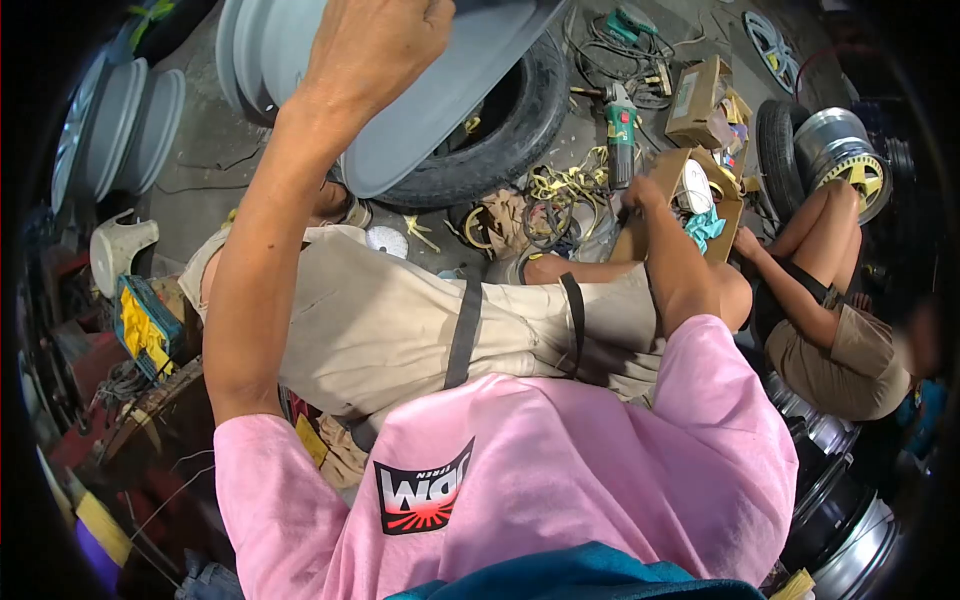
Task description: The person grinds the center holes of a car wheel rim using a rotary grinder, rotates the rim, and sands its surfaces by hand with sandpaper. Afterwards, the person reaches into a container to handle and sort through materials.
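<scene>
A wheel rim point(450, 100), smooth matt grey with a broad curved lip, stands before the person, over a ribbed black rubber tyre point(535, 125). The left hand point(385, 40) is curled above it; whether it grips the rim I cannot tell. The right hand point(645, 192), also curled, is beside a creased cardboard box point(629, 240), its hold unclear. Nearby lie a green-bodied angle grinder point(621, 135) and crumpled yellow tape strips point(570, 185).

The grey floor point(212, 135) carries a tyre point(543, 112) at far centre, a grinder point(621, 135) right of it. Rims point(150, 130) stand far left.
</scene>
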Demonstrator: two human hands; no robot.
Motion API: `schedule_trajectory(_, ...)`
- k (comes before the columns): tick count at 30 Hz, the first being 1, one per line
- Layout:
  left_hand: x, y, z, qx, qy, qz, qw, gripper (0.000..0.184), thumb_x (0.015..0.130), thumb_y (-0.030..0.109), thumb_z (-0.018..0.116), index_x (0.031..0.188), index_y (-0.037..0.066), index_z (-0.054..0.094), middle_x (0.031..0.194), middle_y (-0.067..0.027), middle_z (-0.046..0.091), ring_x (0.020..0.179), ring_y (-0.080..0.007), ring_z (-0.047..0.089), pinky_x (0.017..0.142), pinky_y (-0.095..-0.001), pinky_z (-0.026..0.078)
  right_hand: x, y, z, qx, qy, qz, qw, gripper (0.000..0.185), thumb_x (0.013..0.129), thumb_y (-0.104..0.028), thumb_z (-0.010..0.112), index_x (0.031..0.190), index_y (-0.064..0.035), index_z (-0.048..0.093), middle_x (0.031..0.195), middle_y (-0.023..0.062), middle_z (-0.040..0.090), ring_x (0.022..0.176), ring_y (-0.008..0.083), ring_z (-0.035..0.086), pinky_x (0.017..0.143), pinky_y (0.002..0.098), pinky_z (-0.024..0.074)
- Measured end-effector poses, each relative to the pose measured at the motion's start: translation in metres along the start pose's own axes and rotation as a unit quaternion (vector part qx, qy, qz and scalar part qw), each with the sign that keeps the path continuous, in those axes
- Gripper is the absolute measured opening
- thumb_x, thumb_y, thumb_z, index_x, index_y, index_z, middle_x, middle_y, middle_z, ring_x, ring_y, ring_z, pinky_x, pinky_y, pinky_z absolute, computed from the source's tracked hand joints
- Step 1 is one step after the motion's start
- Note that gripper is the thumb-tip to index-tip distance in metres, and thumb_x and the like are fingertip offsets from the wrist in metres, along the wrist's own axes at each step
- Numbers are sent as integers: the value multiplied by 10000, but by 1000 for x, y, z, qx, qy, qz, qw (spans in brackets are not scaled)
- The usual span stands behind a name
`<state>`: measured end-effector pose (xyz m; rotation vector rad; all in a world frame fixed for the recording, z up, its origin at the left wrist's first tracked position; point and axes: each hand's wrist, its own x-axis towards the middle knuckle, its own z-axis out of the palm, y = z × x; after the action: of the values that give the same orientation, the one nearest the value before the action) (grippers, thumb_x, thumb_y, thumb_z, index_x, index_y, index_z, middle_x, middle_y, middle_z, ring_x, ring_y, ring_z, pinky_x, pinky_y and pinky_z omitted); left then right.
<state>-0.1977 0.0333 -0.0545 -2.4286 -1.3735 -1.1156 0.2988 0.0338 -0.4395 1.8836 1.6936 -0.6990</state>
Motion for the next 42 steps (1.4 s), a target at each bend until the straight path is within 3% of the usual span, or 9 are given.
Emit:
schedule_trajectory(4,-15,-19,-12,-7,-16,-41,999,514,865,101,680,1354,-30,586,1356,-269,605,1294,-429,549,1101,-452,446,85,45,134,-94,-96,17,991,209,673,-122,771,848,-9,786,961,244,753,953,357,751,826,448,599)
schedule_trajectory(5,-20,-23,-15,-38,-28,-47,998,534,874,160,708,1356,-33,586,1370,-270,600,1297,-420,555,1112,-446,444,133,90,202,-5,50,-99,994,211,637,-151,828,812,-38,792,918,222,756,927,339,751,840,446,586)
schedule_trajectory(12,-13,-37,-33,-99,-9,-53,994,553,898,325,727,1291,-47,609,1291,-290,609,1221,-440,576,1073,-473,459,57,60,186,-272,77,-122,951,363,997,-287,525,1248,-64,661,1406,147,565,1305,347,541,1085,453,460)
schedule_trajectory(16,-6,-31,-41,-133,-76,-64,986,511,894,252,710,1300,-39,600,1278,-285,606,1219,-427,567,1071,-466,455,31,23,142,-145,-3,3,989,379,1010,-271,485,1260,-29,636,1401,168,595,1320,396,546,1087,456,481)
schedule_trajectory(24,5,-40,-38,-157,-114,-76,978,448,930,206,666,1322,-7,618,1333,-279,602,1216,-444,597,1051,-466,485,49,51,172,-365,-12,-201,909,364,974,-249,496,1229,-29,632,1226,200,706,1153,354,678,887,488,563)
schedule_trajectory(26,9,-39,-45,-157,-116,-72,978,427,951,214,660,1311,-13,630,1383,-273,585,1231,-421,608,1064,-442,483,46,43,165,-64,-31,-67,995,320,967,-242,497,1137,-41,678,1201,197,724,1099,386,699,891,504,562)
schedule_trajectory(33,13,-82,-54,-99,-46,-217,970,513,993,270,674,1403,-25,583,1293,-219,685,1241,-305,620,1070,-397,468,20,23,148,39,100,34,994,243,913,-239,592,904,-49,743,1070,187,761,1057,395,722,873,495,584)
schedule_trajectory(36,20,-99,-53,-209,13,-384,900,500,1007,274,660,1388,-40,587,1304,-191,688,1226,-260,619,1064,-360,456,4,17,101,-85,-17,-39,995,251,852,-212,648,1009,-37,737,1112,211,745,1079,384,719,878,480,589)
schedule_trajectory(42,28,-152,-58,-122,52,-189,973,463,1027,242,624,1393,-39,577,1262,-148,708,1169,-198,613,1040,-338,453,-11,7,-18,-263,41,-260,928,257,709,-237,774,850,-28,729,876,220,732,838,396,728,717,494,574)
